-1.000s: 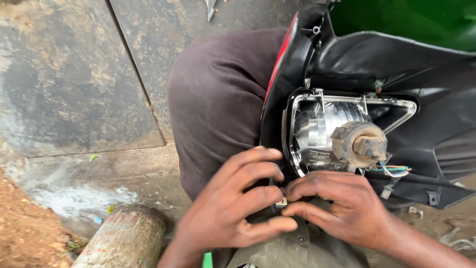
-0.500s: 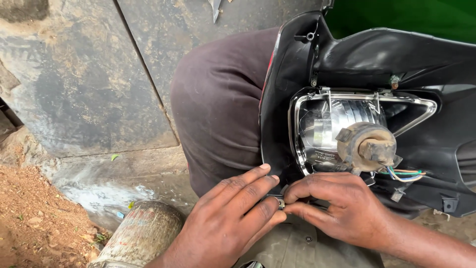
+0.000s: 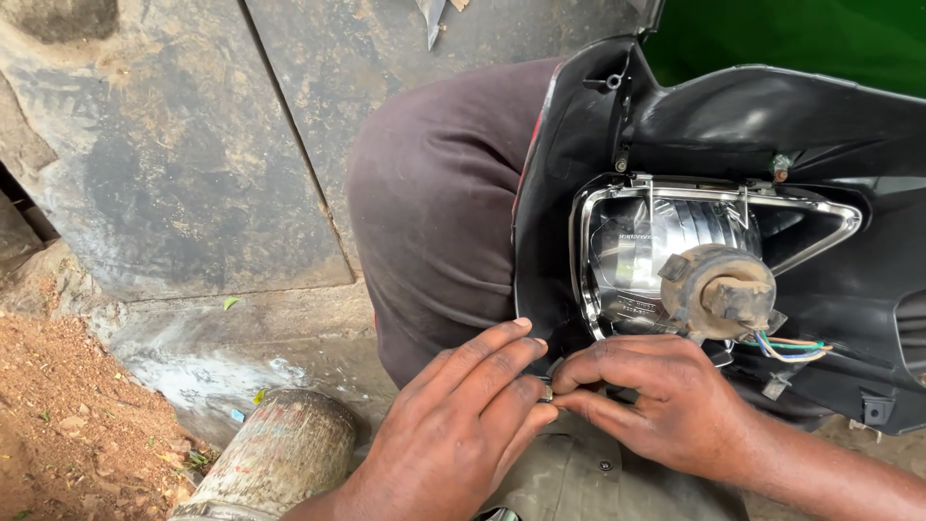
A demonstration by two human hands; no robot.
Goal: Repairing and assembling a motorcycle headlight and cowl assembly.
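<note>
- Head view, hands: the left hand (image 3: 453,434) and the right hand (image 3: 666,405) meet fingertip to fingertip at the lower middle of the picture, just below the lower left corner of the headlight housing (image 3: 675,251).
- Head view, held part: a small metal part (image 3: 546,391) sits between the fingertips of both hands. Only a sliver of it shows, so its kind and its long axis cannot be told.
- Head view, hand state: the left hand lies flat, its fingers stretched toward the right, with thumb and forefinger pinching the small part. The right hand is curled, its thumb and forefinger closing on the same part from the right side.
- Head view, direction: the part lies at the tips of both hands. Neither hand is clearly nearer; both touch it.
- Head view, lamp assembly: the chrome housing is seated in a black plastic cowl (image 3: 772,125), which rests across the person's lap on the right. A round bulb holder (image 3: 719,289) projects from the back of the housing, just above the right hand, with coloured wires (image 3: 791,347) trailing to the right.
- Head view, obstructions: the bulb holder and the wires stand close over the right hand's knuckles; the cowl's edge (image 3: 529,241) borders the working spot on its far side.
- Head view, surroundings: the person's knee in dark trousers (image 3: 434,212) lies left of the cowl. A weathered cylinder (image 3: 280,453) lies on the ground at the near left, well apart from the hands, beside red soil (image 3: 58,415) and concrete slabs (image 3: 174,145).
</note>
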